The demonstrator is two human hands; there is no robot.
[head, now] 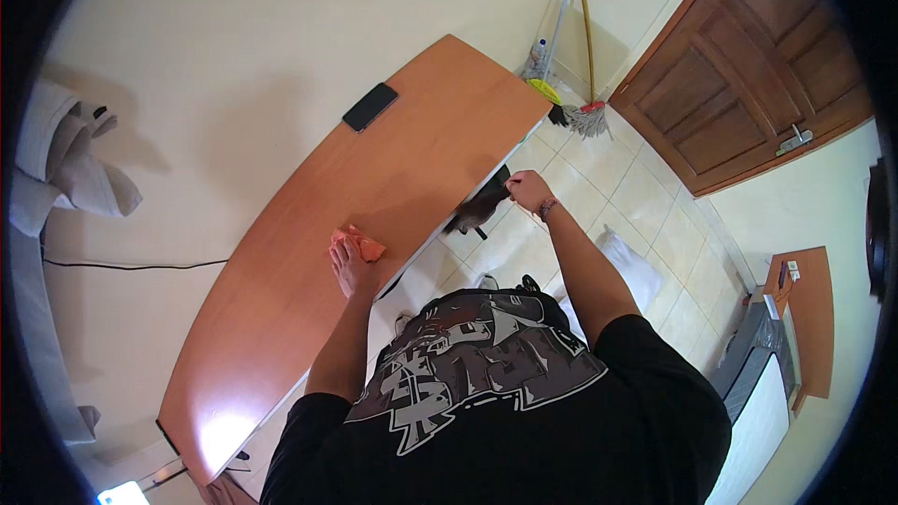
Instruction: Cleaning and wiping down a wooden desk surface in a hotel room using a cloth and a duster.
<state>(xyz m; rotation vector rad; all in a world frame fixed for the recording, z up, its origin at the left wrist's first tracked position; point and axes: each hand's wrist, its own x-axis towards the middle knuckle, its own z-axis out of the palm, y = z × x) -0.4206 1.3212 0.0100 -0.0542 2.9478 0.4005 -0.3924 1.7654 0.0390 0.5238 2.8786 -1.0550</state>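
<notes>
My left hand (351, 266) presses on a crumpled orange cloth (361, 244) on the wooden tabletop (295, 315), its fingers spread over the cloth. Beyond the table's near edge, my right hand (531, 191) is closed, with its fingertips at a dark brown, fuzzy-looking item (480, 210). That item hangs above the floor and is partly hidden by the table edge; its exact kind is unclear. A black smartphone (370, 107) lies along the table's wall side, farther off than the cloth.
A string mop (589, 119) and a yellow-green broom head (544, 91) stand in the corner beside a plastic bottle (539, 52). The wooden door (744, 63) is closed. Behind my right arm, a white pillow (628, 270) lies on the tiled floor (596, 161). A black cable (133, 266) runs along the wall.
</notes>
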